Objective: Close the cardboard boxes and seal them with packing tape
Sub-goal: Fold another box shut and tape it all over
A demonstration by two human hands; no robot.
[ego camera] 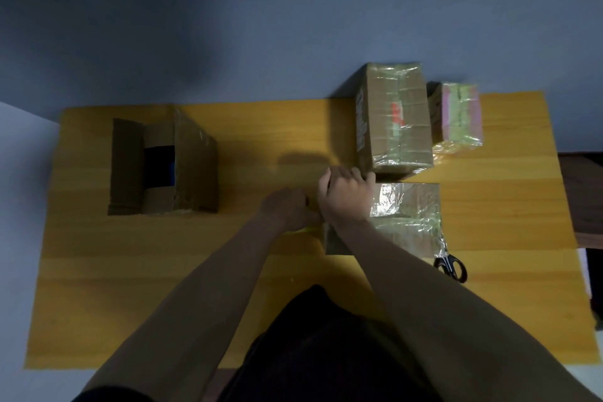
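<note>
Both my hands meet at centre: right hand (346, 196) pressed flat on the tape-wrapped brown cardboard box (404, 219) at four o'clock, left hand (287, 207) curled, its grip unclear to me.

4 cardboard boxes (394, 117), 1 scissors (452, 266), 2 hands (346, 196).

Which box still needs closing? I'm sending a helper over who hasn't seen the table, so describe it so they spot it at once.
Start at the yellow table and go to its far left part, away from the hands. There a cardboard box stands alone with its flaps open, showing something dark and blue inside. The other three boxes, grouped on the right, are all shut and wrapped in shiny tape.
</note>
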